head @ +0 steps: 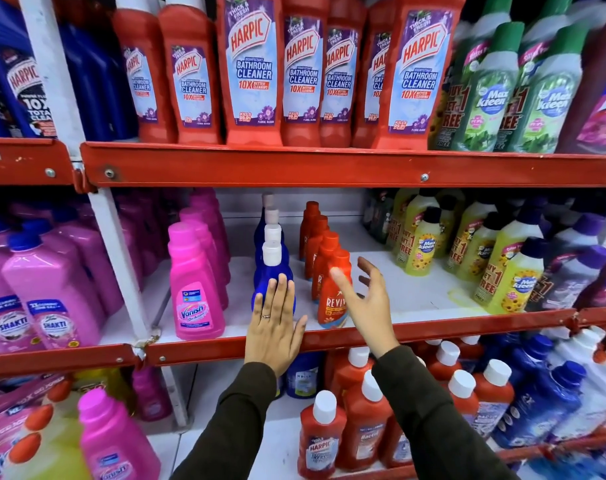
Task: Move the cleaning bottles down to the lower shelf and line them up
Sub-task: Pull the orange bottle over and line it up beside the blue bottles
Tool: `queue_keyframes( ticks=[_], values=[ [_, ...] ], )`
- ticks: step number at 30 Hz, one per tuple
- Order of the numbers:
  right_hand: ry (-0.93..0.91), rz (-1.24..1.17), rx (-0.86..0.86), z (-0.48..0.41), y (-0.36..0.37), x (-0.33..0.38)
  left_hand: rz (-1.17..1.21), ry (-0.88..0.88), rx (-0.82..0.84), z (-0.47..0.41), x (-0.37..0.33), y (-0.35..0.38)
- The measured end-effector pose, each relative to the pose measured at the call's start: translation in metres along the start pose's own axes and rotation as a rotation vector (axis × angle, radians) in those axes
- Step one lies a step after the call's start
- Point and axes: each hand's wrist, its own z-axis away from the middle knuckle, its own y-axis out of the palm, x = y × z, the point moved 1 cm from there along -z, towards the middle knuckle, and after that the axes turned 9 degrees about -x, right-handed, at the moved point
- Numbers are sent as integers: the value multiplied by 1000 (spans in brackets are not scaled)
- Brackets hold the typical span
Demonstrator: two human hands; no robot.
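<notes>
1. Evidently aligning: left hand [273,327], fingers pressed together, lies flat against the front blue bottle [272,282], squaring its row on the middle shelf [329,336].
2. Right hand [367,299], fingers spread and empty, hovers beside the orange Revive bottle [332,289], likely to steady it.

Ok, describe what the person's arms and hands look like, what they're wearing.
Both arms are covered to the wrist by long, dark olive-brown sleeves of a plain knit-like fabric, with no visible logos or markings. Both hands are bare, with no gloves. The left hand wears a thin band ring on one finger. The right hand shows no rings or watch from this angle.
</notes>
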Motion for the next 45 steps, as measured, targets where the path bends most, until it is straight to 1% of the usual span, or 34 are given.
queue_keyframes(
  ticks=[3,5,6,7,9,10,11,14,16,18,23,28,31,33,35,36,38,39,40,42,44,45],
  values=[
    [174,-196,35,6,-7,-10,116,-3,70,-2,-15,-13],
    [249,-256,61,9,-8,-12,268,-3,170,-7,-37,-21],
    [273,-278,83,11,-7,-12,367,-48,224,-11,-50,-26],
    [287,-289,108,14,-6,-13,473,-130,287,-15,-61,-30],
    [292,-278,169,19,-6,-14,685,-378,421,-22,-80,-37],
    [282,-259,198,19,-6,-16,781,-511,464,-25,-86,-38],
    [273,-242,224,20,-6,-17,863,-635,473,-29,-92,-40],
    [262,-194,271,16,-8,-23,988,-967,520,-37,-95,-31],
    [265,-167,287,16,-8,-24,1020,-1083,584,-38,-91,-23],
    [260,-160,278,17,-8,-25,1043,-1112,632,-39,-89,-20],
    [251,-127,264,19,-7,-21,1069,-1120,659,-42,-89,-23],
    [245,-107,246,20,-6,-22,1081,-1115,652,-42,-86,-24],
    [244,-115,246,18,-6,-21,1080,-1081,650,-45,-87,-28],
    [243,-153,205,19,-7,-21,1045,-1058,622,-45,-87,-32],
    [191,-191,78,24,-7,-23,1018,-1014,539,-39,-88,-40],
    [141,-228,3,29,-8,-22,1010,-969,465,-35,-88,-47],
    [31,-299,-106,44,-8,-18,949,-859,247,-24,-83,-61],
    [1,-326,-126,53,-7,-17,905,-812,137,-18,-80,-67],
    [-6,-351,-113,59,-3,-15,869,-780,44,-12,-78,-71],
    [34,-370,0,71,12,-8,823,-792,-59,-6,-69,-74],
    [122,-349,154,78,31,0,824,-889,-73,-6,-59,-74],
    [166,-356,212,79,39,4,842,-967,-52,-8,-54,-75]
  ],
)
